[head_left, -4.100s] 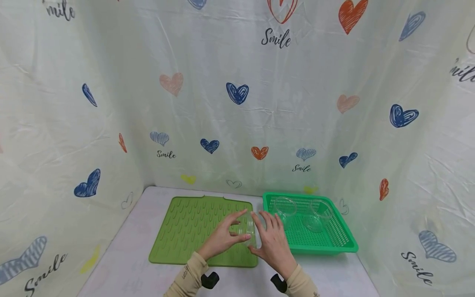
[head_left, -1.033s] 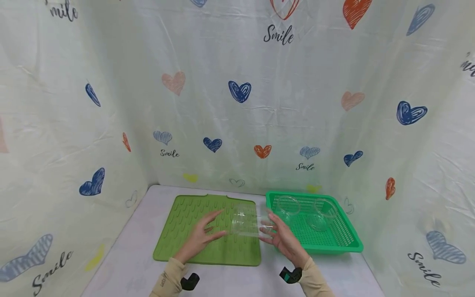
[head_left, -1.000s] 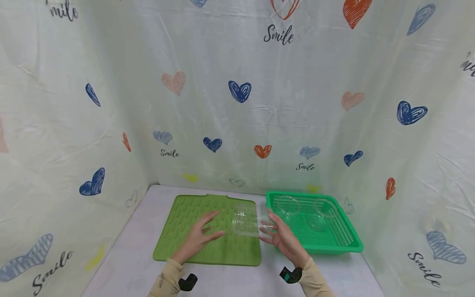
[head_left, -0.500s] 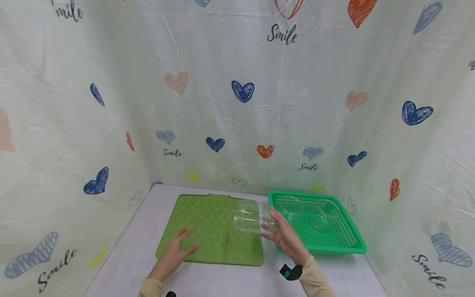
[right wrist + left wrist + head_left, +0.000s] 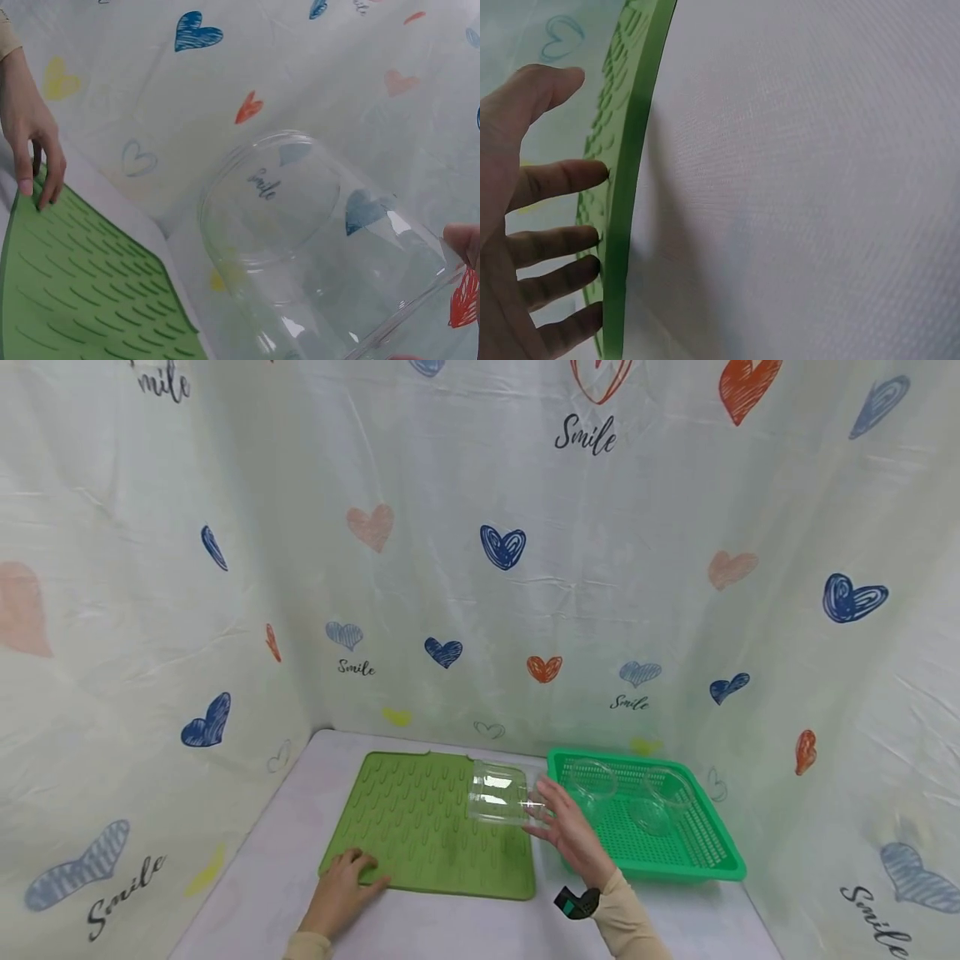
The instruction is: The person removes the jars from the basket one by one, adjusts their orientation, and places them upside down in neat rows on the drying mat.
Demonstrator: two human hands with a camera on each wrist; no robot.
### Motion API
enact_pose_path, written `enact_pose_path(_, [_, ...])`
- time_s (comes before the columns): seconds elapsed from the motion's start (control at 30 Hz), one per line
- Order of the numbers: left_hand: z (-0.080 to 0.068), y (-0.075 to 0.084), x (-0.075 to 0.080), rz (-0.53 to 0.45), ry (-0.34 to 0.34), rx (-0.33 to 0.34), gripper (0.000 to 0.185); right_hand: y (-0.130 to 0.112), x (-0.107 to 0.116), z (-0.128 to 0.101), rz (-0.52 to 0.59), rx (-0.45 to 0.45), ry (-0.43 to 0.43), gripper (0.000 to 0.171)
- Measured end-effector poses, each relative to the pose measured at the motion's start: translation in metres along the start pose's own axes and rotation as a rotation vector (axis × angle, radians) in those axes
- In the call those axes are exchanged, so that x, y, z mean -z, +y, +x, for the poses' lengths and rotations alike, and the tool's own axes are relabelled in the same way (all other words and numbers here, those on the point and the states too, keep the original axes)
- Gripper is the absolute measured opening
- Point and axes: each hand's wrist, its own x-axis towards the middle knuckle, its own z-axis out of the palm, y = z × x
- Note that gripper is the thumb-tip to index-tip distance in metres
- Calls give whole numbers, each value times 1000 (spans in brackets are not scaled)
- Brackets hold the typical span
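In the head view, my right hand [image 5: 572, 833] grips a clear cup [image 5: 495, 795] by its right end. The cup lies sideways in the air over the right part of a green drying mat [image 5: 416, 831] with raised ridges. Much of its clear wall shows in the right wrist view, with only some fingertips [image 5: 461, 241] at the edge. My left hand [image 5: 339, 892] rests on the mat's front left corner. Seen from the left wrist, its fingers [image 5: 559, 176] are spread, their tips right at the mat's edge.
A green perforated basket [image 5: 645, 870] stands right of the mat. Inside it are two clear cups, one at the left [image 5: 592, 779] and one at the right [image 5: 666, 795]. A curtain [image 5: 570, 552] printed with hearts surrounds the white table [image 5: 262, 893].
My left hand has let go of the cup and moved down and left onto the mat's front corner. My right hand keeps hold of the cup, now slightly higher.
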Motion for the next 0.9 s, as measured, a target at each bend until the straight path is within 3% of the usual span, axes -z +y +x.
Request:
enact_pose_path(0.27, [-4, 0, -1, -14, 30, -43, 42, 5, -11, 20, -88, 11, 88, 84])
enact_pose_path(0.47, [-2, 2, -2, 3, 48, -36, 39, 7, -25, 42, -149, 35, 163, 82])
enact_pose_path(0.7, [-2, 2, -4, 16, 77, -45, 38, 4, -54, 67, -294, 45, 259, 91])
enact_pose_path(0.9, [-2, 0, -8, 21, 61, -28, 40, 8, -81, 90, -405, 90, 268, 93])
